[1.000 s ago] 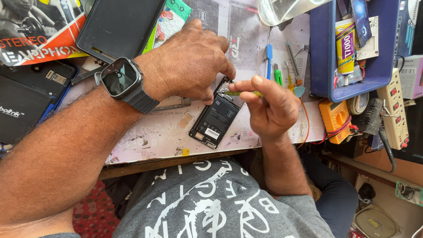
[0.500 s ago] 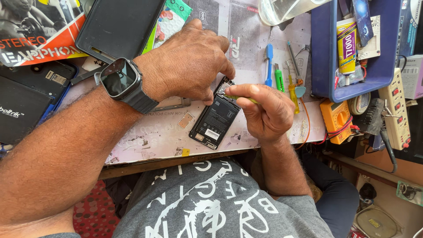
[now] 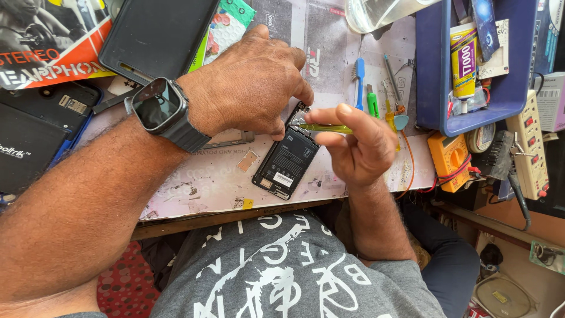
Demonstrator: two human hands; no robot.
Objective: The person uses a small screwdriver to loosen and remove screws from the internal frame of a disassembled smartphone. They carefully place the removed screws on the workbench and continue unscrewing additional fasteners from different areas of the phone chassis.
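An opened phone (image 3: pixel 287 162) with its black battery showing lies on the paper-covered workbench (image 3: pixel 212 182). My left hand (image 3: pixel 247 85), with a dark smartwatch (image 3: pixel 159 109) on the wrist, presses down on the phone's top end with its fingertips. My right hand (image 3: pixel 356 144) pinches a thin yellow-green screwdriver (image 3: pixel 323 128), held level with its tip at the phone's upper corner, beside my left thumb.
A blue toothbrush (image 3: pixel 359 79), green and yellow tools (image 3: pixel 373 103), a blue tray (image 3: pixel 438 82) with a glue tube (image 3: pixel 463 59), an orange multimeter (image 3: pixel 450 159) and a power strip (image 3: pixel 529 147) sit to the right. A dark tablet (image 3: pixel 156 35) lies at upper left.
My right hand shifted slightly and raised the screwdriver level at the phone's top corner. My left hand stays on the phone.
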